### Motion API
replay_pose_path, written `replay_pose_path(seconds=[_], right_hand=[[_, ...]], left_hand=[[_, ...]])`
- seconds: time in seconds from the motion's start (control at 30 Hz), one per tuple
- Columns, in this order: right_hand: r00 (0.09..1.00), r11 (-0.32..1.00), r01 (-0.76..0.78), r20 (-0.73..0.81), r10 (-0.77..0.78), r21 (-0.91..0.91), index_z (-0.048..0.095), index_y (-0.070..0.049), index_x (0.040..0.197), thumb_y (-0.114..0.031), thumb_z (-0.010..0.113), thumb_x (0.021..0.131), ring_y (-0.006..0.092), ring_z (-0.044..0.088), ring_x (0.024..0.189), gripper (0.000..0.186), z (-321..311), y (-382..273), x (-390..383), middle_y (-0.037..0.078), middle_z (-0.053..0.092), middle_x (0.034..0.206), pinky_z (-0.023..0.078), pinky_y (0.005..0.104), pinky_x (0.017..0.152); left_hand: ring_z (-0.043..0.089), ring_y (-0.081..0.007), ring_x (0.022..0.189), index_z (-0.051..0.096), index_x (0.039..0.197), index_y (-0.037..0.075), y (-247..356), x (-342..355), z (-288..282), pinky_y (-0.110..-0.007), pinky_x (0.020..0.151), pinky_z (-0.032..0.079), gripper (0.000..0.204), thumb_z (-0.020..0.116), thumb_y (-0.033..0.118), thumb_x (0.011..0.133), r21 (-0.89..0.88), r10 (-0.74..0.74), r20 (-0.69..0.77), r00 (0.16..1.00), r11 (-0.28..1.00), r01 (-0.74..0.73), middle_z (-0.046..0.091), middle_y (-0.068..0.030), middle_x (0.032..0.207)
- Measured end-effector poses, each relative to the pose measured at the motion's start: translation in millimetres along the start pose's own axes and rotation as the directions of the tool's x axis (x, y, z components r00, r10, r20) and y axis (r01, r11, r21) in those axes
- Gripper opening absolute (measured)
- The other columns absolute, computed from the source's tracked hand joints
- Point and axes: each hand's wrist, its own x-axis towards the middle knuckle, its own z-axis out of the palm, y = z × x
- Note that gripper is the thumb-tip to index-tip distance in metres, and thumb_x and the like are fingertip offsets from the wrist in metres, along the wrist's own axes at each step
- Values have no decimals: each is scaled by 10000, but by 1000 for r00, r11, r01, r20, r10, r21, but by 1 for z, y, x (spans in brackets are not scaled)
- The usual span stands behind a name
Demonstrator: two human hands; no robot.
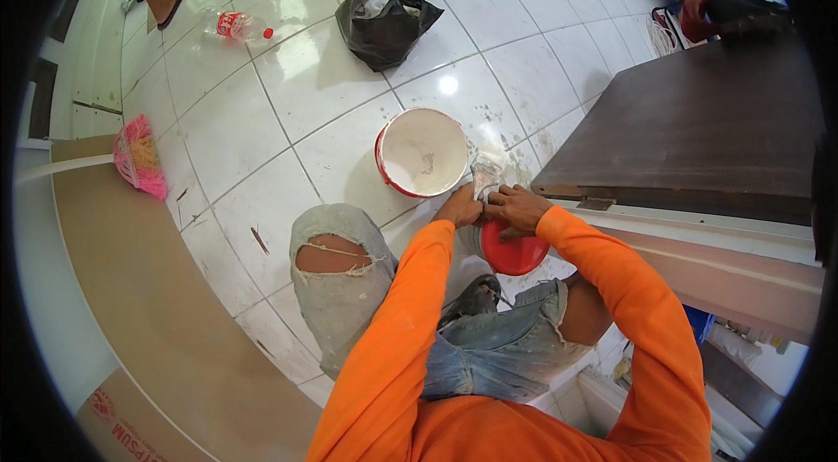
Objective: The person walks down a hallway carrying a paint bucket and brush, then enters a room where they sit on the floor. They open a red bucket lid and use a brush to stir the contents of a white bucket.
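My left hand point(462, 206) and my right hand point(518, 208) meet in front of me. Their fingers are closed around a crumpled whitish piece point(487, 172), perhaps thin plastic; its kind is unclear. Under my right hand is a red round lid or tub top point(517, 251), which the heel of that hand seems to touch. A red bucket point(424, 153), coated inside with white paste or powder, stands just beyond my left hand. Both fingertips are partly hidden by each other.
A dark door panel point(690, 126) stands at the right. Ahead lie a black rubbish bag point(388, 21) and a plastic bottle point(240, 27). A pink broom point(140, 158) rests at the left by a brown board point(166, 305). Another person's foot point(168, 2) shows far left.
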Motion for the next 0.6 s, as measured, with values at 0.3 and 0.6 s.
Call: replay_pose_path(seconds=[0.3, 0.6], right_hand=[[997, 999, -34, -73, 35, 17, 584, -192, 1284, -401, 837, 715, 309, 495, 1229, 657, 7, -2, -11, 55, 523, 1300, 462, 504, 984], [899, 900, -373, -150, 410, 226, 616, -147, 1208, -503, 797, 755, 383, 529, 1137, 604, 37, -30, -41, 118, 559, 1225, 478, 512, 927]], left_hand=[[703, -235, 864, 501, 1385, 56, -18, 23, 7, -387, 714, 621, 507, 516, 58, 878, -166, -49, 39, 998, 985, 55, 672, -153, 1114], [730, -265, 869, 446, 1374, 30, 14, 25, 18, -438, 727, 605, 483, 509, 43, 895, -95, -179, 228, 957, 974, 205, 662, -167, 1105]])
